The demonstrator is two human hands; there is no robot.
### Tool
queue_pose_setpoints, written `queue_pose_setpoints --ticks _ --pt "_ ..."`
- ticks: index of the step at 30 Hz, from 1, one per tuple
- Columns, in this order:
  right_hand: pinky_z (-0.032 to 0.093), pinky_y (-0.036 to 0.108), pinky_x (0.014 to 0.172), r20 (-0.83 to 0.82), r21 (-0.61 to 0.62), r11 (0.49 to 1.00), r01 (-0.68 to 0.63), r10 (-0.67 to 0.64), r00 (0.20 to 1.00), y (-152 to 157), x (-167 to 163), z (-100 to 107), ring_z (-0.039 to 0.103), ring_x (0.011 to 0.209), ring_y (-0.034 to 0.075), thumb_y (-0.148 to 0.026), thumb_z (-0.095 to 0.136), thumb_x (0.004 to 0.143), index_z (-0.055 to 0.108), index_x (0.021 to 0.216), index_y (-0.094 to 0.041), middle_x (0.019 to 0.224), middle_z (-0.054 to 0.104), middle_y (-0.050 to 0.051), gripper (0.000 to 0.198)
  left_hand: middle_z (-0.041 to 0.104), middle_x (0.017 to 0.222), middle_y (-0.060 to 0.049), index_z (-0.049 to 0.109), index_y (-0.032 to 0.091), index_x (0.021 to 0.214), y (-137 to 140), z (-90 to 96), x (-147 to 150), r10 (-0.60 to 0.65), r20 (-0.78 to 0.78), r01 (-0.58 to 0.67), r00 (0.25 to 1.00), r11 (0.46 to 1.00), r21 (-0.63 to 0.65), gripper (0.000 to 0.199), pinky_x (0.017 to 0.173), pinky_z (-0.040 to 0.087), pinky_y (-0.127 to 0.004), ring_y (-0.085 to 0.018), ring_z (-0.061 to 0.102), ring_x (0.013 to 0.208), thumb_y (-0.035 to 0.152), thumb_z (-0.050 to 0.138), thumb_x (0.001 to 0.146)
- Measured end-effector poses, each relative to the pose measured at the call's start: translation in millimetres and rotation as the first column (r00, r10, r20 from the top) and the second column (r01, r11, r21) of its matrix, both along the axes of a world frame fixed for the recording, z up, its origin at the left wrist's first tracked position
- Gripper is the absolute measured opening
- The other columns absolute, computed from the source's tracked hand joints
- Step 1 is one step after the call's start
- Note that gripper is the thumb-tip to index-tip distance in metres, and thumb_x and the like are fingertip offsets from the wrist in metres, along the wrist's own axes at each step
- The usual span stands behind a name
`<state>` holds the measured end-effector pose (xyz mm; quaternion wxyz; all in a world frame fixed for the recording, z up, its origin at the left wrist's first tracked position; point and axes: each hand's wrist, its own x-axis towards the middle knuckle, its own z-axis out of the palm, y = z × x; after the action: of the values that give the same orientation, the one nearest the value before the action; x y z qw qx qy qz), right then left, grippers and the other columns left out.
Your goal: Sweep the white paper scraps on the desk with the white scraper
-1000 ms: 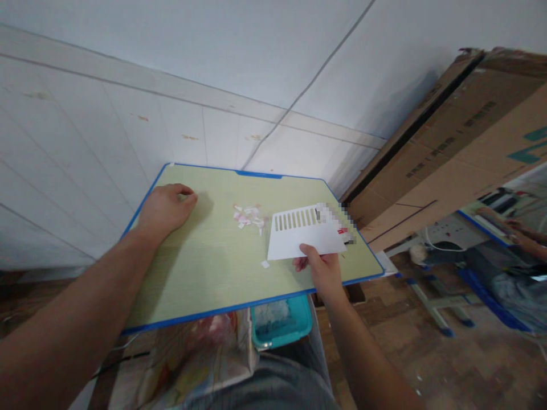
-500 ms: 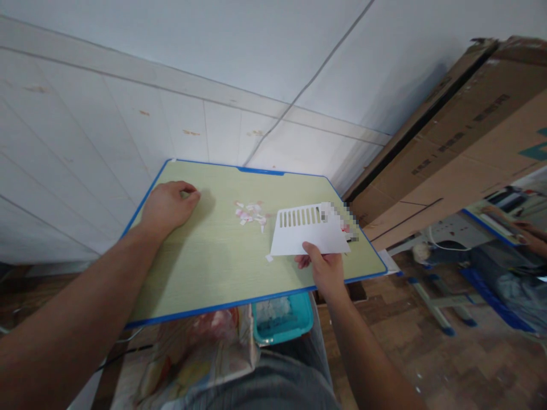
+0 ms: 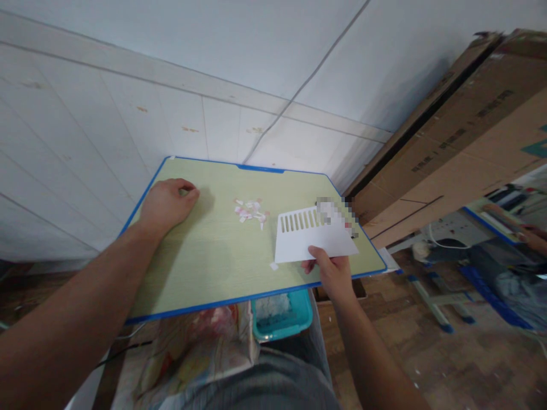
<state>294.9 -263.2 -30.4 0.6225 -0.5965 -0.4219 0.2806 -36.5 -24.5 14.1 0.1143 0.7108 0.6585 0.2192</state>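
Observation:
In my right hand [image 3: 335, 276] is a white card with a row of cut-out slots [image 3: 299, 242], pinched at its near edge with the thumb on top. The card is over the right part of a pale green tabletop [image 3: 192, 273] with a blue rim. My left hand [image 3: 170, 202] rests at the table's left side, fingers curled together; whether anything is between them is hidden. A pile of small pinkish-white paper scraps [image 3: 250, 212] lies between the hands. One small white piece [image 3: 274, 266] sits by the card's lower left corner.
Large cardboard boxes [image 3: 461, 136] lean at the right against the white wall [image 3: 213, 68]. Below the table's front edge are a turquoise bin [image 3: 284, 327] and a bag [image 3: 213, 353]. Another person's arm [image 3: 534, 236] shows at a desk far right. Blurred items lie behind the card.
My right hand has moved slightly right and toward me with the slotted card. My left hand has stayed almost where it was; the scraps have not moved.

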Motion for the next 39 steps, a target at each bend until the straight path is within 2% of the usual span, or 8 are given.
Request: queue_pose_setpoints --ticks 7,10,14,21,25,28,33,39 --pt "0.060 0.035 0.052 -0.010 -0.029 0.997 -0.068 0.068 0.998 -10 8 -11 0.064 0.048 0.022 -0.046 0.088 0.097 0.074 0.072 -0.027 0.057 0.072 0.001 0.034 0.088 0.151 -0.022 0.091 0.014 0.141 0 -2.8 -1 0.002 -0.002 -0.002 1.000 1.000 0.016 0.058 0.132 0.060 -0.053 -0.039 0.079 0.146 0.047 0.054 0.110" --pt "0.057 0.034 0.050 -0.028 -0.053 0.995 -0.084 0.082 0.996 -12 10 -12 0.060 0.045 0.021 -0.044 0.087 0.097 0.072 0.071 -0.028 0.052 0.066 -0.001 0.034 0.087 0.151 -0.022 0.091 0.014 0.141 -1 -2.6 0 -0.002 -0.028 0.003 1.000 1.000 0.018 0.059 0.132 0.060 -0.053 -0.040 0.078 0.147 0.048 0.053 0.110" --pt "0.059 0.035 0.053 -0.006 -0.043 0.994 -0.100 0.100 0.995 -14 10 -10 0.063 0.049 0.021 -0.045 0.086 0.099 0.071 0.066 -0.028 0.053 0.068 0.001 0.040 0.088 0.149 -0.023 0.090 0.012 0.144 -1 -4.5 -1 -0.011 -0.046 0.012 0.999 1.000 0.022 0.062 0.131 0.060 -0.053 -0.040 0.079 0.144 0.049 0.054 0.108" --pt "0.056 0.036 0.049 -0.076 -0.054 0.989 -0.137 0.132 0.988 -19 8 -3 0.060 0.045 0.021 -0.039 0.086 0.093 0.073 0.064 -0.028 0.051 0.068 0.001 0.033 0.085 0.156 -0.025 0.089 0.011 0.146 2 -10.3 -6 -0.055 -0.051 0.058 0.997 0.997 0.053 0.064 0.132 0.060 -0.055 -0.042 0.077 0.146 0.050 0.055 0.108" --pt "0.051 0.034 0.046 -0.114 -0.076 0.983 -0.166 0.157 0.981 -19 10 1 0.058 0.043 0.020 -0.037 0.084 0.087 0.072 0.067 -0.028 0.050 0.066 -0.001 0.024 0.085 0.156 -0.022 0.089 0.014 0.146 2 -11.0 -5 -0.051 -0.059 0.055 0.997 0.997 0.056 0.063 0.131 0.060 -0.053 -0.040 0.077 0.145 0.052 0.056 0.109" --pt "0.048 0.034 0.044 -0.117 -0.083 0.986 -0.146 0.136 0.984 -17 11 3 0.056 0.042 0.020 -0.040 0.083 0.085 0.068 0.070 -0.029 0.052 0.065 -0.002 0.023 0.085 0.157 -0.023 0.089 0.012 0.147 1 -10.0 -4 -0.058 -0.065 0.062 0.996 0.997 0.051 0.064 0.133 0.059 -0.053 -0.040 0.076 0.147 0.051 0.055 0.109" --pt "0.056 0.036 0.050 -0.064 -0.092 0.992 -0.091 0.085 0.994 -14 8 8 0.060 0.045 0.021 -0.042 0.083 0.085 0.067 0.072 -0.030 0.051 0.063 -0.003 0.024 0.084 0.159 -0.025 0.088 0.009 0.149 0 -7.9 -2 -0.074 -0.058 0.077 0.996 0.996 0.040 0.064 0.135 0.057 -0.056 -0.042 0.075 0.151 0.048 0.056 0.110" --pt "0.041 0.029 0.037 -0.159 -0.104 0.993 -0.055 0.038 0.987 -16 6 11 0.049 0.038 0.015 -0.040 0.082 0.075 0.065 0.072 -0.029 0.052 0.061 -0.005 0.021 0.084 0.158 -0.026 0.089 0.009 0.146 0 -6.5 -2 -0.073 -0.053 0.075 0.996 0.996 0.040 0.062 0.135 0.058 -0.056 -0.043 0.074 0.152 0.047 0.056 0.109"
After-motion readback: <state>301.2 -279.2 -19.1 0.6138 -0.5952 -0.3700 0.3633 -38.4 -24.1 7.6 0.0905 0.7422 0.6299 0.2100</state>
